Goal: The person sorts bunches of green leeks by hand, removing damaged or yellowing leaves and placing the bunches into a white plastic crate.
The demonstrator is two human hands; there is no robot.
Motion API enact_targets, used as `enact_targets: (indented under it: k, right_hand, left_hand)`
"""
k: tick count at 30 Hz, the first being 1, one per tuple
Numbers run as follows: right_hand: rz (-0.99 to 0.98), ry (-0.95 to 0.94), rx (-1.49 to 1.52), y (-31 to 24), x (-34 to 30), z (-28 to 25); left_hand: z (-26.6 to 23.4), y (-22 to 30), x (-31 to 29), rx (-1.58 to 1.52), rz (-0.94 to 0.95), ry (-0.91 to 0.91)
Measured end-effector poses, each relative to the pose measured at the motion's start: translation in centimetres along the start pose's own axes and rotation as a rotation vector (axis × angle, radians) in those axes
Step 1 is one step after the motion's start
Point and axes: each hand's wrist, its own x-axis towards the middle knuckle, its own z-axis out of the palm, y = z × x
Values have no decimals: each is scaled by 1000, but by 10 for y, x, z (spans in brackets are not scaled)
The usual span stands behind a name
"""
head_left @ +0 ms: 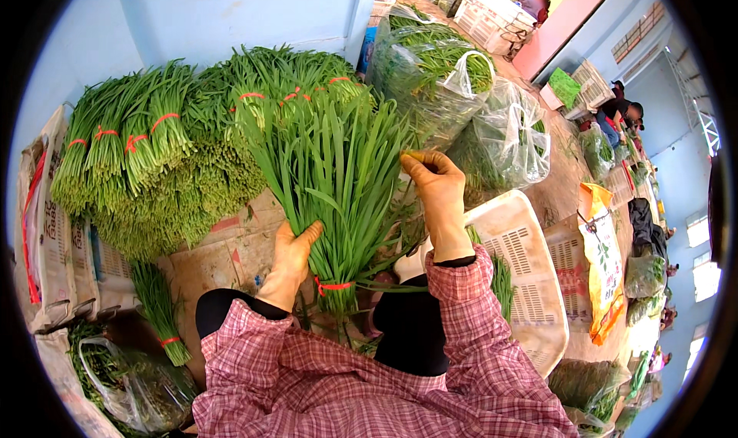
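While the left hand [288, 258] wraps a red-banded bunch of flat-leaved greens [330, 199] above the lap, the right hand [438, 183] pinches beside its leaves, on what I cannot tell; past a perforated white crate [530, 246] lie an orange-and-white sack [602, 265] with printed characters and, farther, clear plastic bags [427, 126] stuffed with greens

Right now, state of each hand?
Left hand: closed, holding the bunch.
Right hand: fingers closed; can't tell if they hold anything.

Room seems to run between the left grip [287, 259] and stacked bundles [173, 165]; a pale crate [524, 273] blocks the right.
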Motion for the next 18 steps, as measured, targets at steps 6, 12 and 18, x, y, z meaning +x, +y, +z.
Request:
enact_targets:
  k: [6,12,18]
  right_hand:
    - [148,16,470,8,5,-2]
    - [290,-100,865,9,8,-28]
    - [-756,362,-665,-16,30,-52]
  left_hand:
    - [2,-1,-2,26,-11,-2]
    - [-9,-7,5,-29,-70,29]
    - [-9,-3,3,-36,-100,43]
